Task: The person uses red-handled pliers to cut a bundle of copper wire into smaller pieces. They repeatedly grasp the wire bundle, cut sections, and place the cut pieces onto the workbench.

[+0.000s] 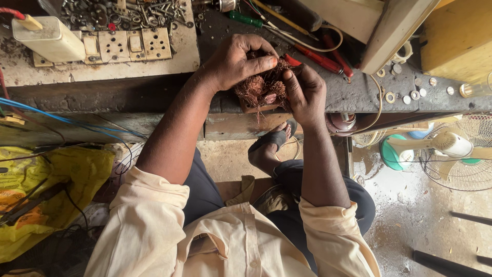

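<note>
Both hands, left hand and right hand, are clamped around a copper wire bundle between them, which looks light, springy and tangle-prone, best held by its firmer base below the fingers.

Soft, even daylight, brightest on the floor at right; the near-left corner sits dim. Shadows are faint. Sharp at centre, with wide-angle bending at the edges.
</note>
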